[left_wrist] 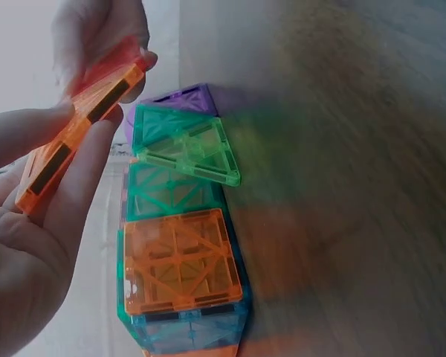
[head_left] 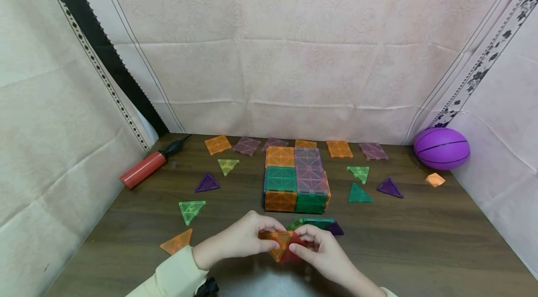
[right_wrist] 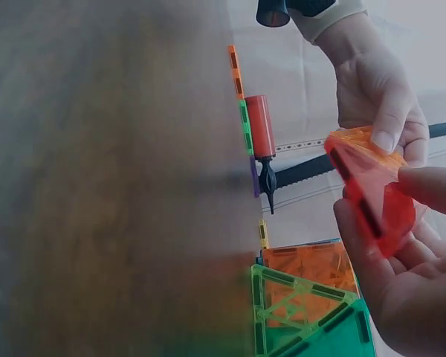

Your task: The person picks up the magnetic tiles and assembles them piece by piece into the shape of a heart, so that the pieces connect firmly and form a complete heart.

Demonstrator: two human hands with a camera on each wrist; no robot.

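Note:
Between thumb and fingers my left hand (head_left: 254,237) pinches an orange triangular magnetic tile (head_left: 282,240). A red triangular magnetic tile (right_wrist: 368,190) meets its edge, pinched by my right hand (head_left: 325,251). Just beyond the hands, a box of magnetic tiles (head_left: 280,178) in orange, green, purple and blue stands on the table. In front of this box sits a small group of triangular tiles: light green (left_wrist: 193,152), teal (left_wrist: 160,123) and purple (left_wrist: 193,98). Whether the orange and red tiles are joined cannot be told.
Loose triangular tiles lie on both sides, such as a green one (head_left: 192,211) and a purple one (head_left: 390,188). Several square tiles (head_left: 217,144) line the back. A red hand pump (head_left: 145,169) lies left; a purple ball (head_left: 441,148) rests right. Cloth walls surround the table.

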